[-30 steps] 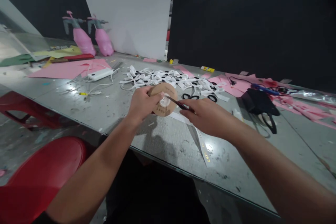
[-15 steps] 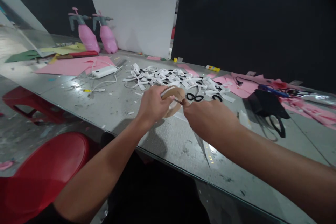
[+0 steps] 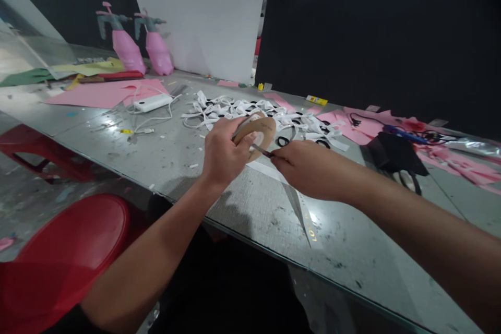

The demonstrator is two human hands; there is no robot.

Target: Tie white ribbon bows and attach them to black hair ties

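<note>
My left hand grips a round cardboard ribbon spool, tilted on edge above the table, thumb at its pale hub. A slim metal tool is held in my closed right hand; its tip reaches the spool's hub, and its grip is hidden by my fingers. White ribbon runs below the spool, passes under my right hand and shows again near the table's front, with gold lettering. Just behind my hands lies a pile of white ribbon bows with black rings among them.
Two pink spray bottles stand at the back left. A white power strip with a cable, pink sheets and a black pouch-like item lie on the grey table. A red stool is below left.
The spool has turned so its flat face shows more. My right hand has drawn slightly right and lower, exposing more of the metal tool.
</note>
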